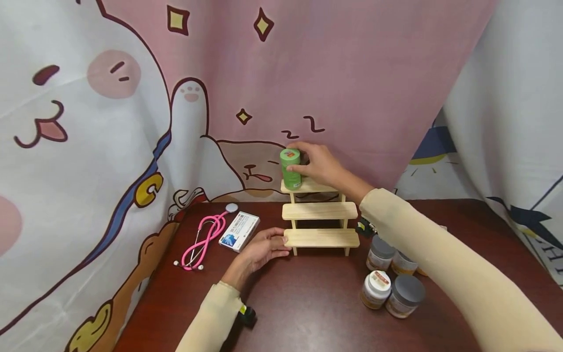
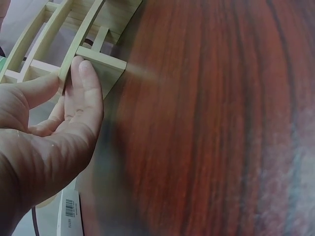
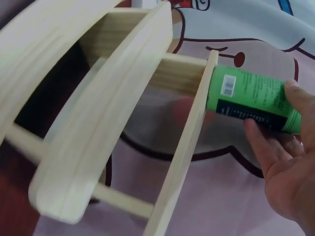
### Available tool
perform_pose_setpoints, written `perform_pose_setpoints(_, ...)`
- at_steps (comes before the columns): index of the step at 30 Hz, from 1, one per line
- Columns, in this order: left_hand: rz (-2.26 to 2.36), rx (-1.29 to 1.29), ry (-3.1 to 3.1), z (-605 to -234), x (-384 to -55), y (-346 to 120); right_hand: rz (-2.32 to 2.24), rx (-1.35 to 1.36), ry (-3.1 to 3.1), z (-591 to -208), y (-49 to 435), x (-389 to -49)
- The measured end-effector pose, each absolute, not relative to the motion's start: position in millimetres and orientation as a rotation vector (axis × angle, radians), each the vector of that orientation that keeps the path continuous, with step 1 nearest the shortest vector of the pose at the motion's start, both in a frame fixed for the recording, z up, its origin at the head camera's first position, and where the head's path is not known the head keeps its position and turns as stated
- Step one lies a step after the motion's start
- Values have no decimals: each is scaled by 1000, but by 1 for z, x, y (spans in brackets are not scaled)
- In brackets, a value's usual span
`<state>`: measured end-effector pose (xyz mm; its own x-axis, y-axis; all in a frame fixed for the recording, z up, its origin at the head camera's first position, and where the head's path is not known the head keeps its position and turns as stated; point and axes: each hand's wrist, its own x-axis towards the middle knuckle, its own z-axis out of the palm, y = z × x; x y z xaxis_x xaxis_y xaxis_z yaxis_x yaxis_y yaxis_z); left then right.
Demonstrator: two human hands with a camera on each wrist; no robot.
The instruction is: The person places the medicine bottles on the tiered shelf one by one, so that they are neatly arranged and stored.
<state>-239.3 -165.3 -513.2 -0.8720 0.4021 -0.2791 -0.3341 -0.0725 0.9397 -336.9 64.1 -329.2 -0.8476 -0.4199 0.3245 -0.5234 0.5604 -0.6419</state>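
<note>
A green canister (image 1: 291, 172) stands upright at the left end of the top step of a three-tier wooden rack (image 1: 320, 211). My right hand (image 1: 320, 164) holds it from the right, thumb toward me and fingers round the back. In the right wrist view the base of the green canister (image 3: 251, 96) meets the top board. Lower down, my left hand (image 1: 266, 247) pinches the left end of the bottom board. The left wrist view shows the thumb of the left hand (image 2: 59, 123) above that board (image 2: 81, 39) and the fingertips beneath it.
Left of the rack lie a pink stethoscope (image 1: 206, 239) and a white medicine box (image 1: 240, 231). To the right are several jars, among them a white-lidded jar (image 1: 376, 289) and a grey-lidded jar (image 1: 405, 296); my right sleeve partly covers others. A printed cloth (image 1: 352, 73) hangs behind.
</note>
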Motion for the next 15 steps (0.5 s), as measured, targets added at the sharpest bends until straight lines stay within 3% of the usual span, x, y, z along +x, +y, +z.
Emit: perform_pose_setpoints(15, 1992, 73, 1720, -513, -239, -167, 1096, 801, -2702, -340, 60, -332)
